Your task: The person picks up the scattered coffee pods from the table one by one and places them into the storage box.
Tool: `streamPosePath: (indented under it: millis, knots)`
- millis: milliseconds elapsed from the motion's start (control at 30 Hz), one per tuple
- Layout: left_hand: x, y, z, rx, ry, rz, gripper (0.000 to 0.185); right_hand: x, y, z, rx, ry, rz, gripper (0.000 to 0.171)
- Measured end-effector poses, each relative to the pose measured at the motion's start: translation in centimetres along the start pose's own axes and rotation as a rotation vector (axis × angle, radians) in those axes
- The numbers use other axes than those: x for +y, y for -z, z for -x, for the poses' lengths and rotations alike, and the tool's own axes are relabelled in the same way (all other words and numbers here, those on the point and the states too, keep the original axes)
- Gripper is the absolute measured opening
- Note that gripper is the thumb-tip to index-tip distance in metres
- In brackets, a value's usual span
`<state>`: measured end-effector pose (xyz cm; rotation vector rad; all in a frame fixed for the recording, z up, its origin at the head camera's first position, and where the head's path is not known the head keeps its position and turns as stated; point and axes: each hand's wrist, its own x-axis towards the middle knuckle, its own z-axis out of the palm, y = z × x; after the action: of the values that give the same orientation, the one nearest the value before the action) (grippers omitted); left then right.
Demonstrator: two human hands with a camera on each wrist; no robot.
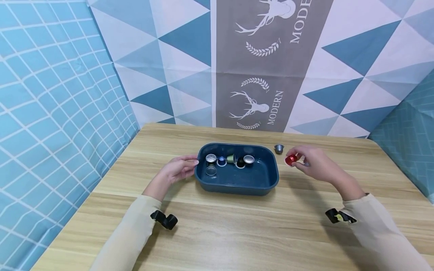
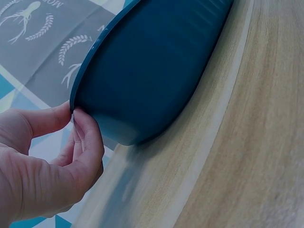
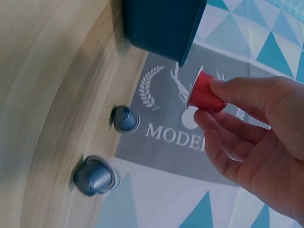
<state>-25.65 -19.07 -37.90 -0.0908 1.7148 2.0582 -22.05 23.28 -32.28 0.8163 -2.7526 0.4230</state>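
Note:
A red coffee capsule (image 1: 291, 160) with a silver rim is pinched between the thumb and fingers of my right hand (image 1: 313, 163), held above the table to the right of a dark blue plastic tub (image 1: 237, 189). My left hand (image 1: 179, 168) grips the tub's left rim, thumb on one side and forefinger on the other, as the left wrist view shows. Inside the tub lie several capsules, among them a blue one (image 1: 222, 162), a pale green one (image 1: 231, 159) and a black one (image 1: 240, 163), mostly toward its left and back.
On the wooden table (image 1: 217, 233), a grey capsule (image 1: 279, 149) stands beyond the tub's right end. The right wrist view has two dark capsules there, a smaller one (image 3: 125, 118) and a larger one (image 3: 94, 175). A patterned cloth wall (image 1: 190, 75) rises behind the table.

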Motion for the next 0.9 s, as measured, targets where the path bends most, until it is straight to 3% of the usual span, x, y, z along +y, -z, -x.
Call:
streamPosePath:
  millis: [400, 900]
  knots:
    - [-0.1, 0.0, 0.0, -0.021, -0.005, 0.025, 0.051, -1.3, 0.0, -1.5, -0.043, 0.049, -0.009, 0.030]
    - [0.1, 0.0, 0.1, 0.006, 0.005, 0.016, 0.052, -3.1, -0.5, -4.6, -0.135, 0.142, -0.091, 0.024]
